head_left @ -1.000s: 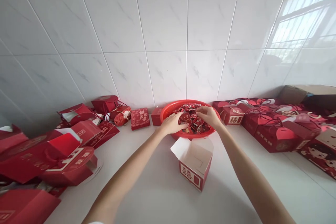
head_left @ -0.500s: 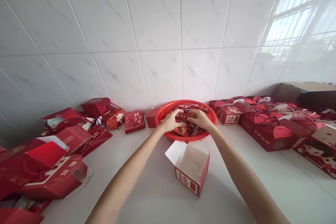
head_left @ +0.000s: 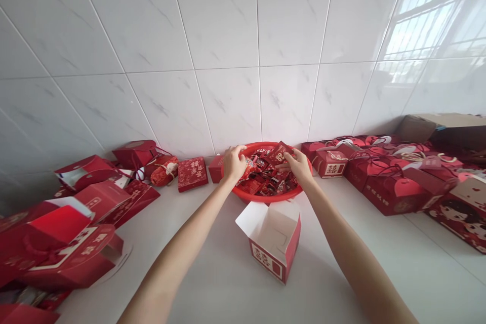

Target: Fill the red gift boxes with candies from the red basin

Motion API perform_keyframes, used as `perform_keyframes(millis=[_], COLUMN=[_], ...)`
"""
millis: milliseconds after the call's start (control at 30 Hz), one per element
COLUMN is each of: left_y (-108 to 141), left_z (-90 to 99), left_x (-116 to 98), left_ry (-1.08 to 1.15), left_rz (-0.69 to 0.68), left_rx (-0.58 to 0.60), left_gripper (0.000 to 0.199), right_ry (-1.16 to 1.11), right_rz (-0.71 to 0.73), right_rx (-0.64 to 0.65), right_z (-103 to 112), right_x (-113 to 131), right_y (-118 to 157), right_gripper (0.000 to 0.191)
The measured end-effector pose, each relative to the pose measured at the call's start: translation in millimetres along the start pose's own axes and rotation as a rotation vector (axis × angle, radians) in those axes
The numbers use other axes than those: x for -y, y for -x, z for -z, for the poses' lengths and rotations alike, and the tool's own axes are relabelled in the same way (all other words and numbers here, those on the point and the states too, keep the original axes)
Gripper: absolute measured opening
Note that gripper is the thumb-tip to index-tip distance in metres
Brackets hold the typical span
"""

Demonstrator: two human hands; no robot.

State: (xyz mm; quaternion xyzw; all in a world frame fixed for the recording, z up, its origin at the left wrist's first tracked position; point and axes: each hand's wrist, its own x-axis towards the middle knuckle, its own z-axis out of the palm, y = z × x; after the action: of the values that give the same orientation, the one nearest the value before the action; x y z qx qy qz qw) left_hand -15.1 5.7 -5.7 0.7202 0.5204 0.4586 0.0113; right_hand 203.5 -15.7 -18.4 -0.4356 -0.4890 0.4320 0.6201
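White tiled wall (head_left: 224, 25) stood behind a white counter (head_left: 212, 278). Far left, jumbled red boxes (head_left: 102, 200) ran past the view's edge, a strip of counter between them and the left forearm. Flat red box (head_left: 193, 174) sat near the wall. Left hand (head_left: 234, 163) was at the red basket's (head_left: 266, 199) left rim, fingers curled; could not tell whether they gripped anything. Wrapped sweets (head_left: 269, 183) filled the basket. Open box (head_left: 294, 245) stood just before the near rim, flap up, counter on both sides between the forearms. Red packet (head_left: 279, 152) was over the basket, tilted, pinched in the right hand's (head_left: 298, 165) fingers. Small box (head_left: 330, 163) stood close to the basket's right rim; packed red gift boxes (head_left: 393, 193) lined the right, cardboard box (head_left: 448, 122) behind.
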Motion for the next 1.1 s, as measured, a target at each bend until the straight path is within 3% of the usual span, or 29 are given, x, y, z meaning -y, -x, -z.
perform_keyframes(millis=[100,267,333,500,633,833,1033,1100], left_y=[-1.0,5.3,4.3,-9.5,-18.4,-18.7,-21.8,-23.3], left_z=[-0.3,-5.2,-8.7,-18.5,-23.5,-32.0,-42.0,-43.7], left_x=[-10.5,-29.6,-33.1,-36.8,-37.4,-33.1,-27.9,-25.6], left_ry=[-0.058,-0.172,-0.269,-0.500,-0.555,-0.474,-0.287,-0.219], left_rz=[-0.136,-0.384,-0.399,-0.311,-0.277,-0.260,-0.240,-0.220], left_rx=[0.089,0.507,0.584,0.583,0.648,0.735,0.733,0.715], left_gripper=[0.030,0.010,0.008,0.029,0.035,0.053,0.053,0.043], right_ry=[-0.095,-0.143,-0.161,-0.219,-0.255,-0.249,-0.151,-0.139], right_rz=[-0.021,0.004,0.005,0.048,0.075,0.136,0.159,0.157], right_rx=[-0.056,-0.142,-0.176,-0.189,-0.159,-0.117,-0.093,-0.087], right_z=[-2.3,-3.6,-3.2,-1.5,-1.4,-1.1,0.9,1.1], right_x=[4.1,10.2,11.5,14.0,16.6,16.9,14.2,13.3], right_y=[2.1,5.3,6.3,8.7,10.0,9.2,7.1,6.7], right_gripper=[0.029,0.030,0.034,0.039,0.042,0.044,0.039,0.037])
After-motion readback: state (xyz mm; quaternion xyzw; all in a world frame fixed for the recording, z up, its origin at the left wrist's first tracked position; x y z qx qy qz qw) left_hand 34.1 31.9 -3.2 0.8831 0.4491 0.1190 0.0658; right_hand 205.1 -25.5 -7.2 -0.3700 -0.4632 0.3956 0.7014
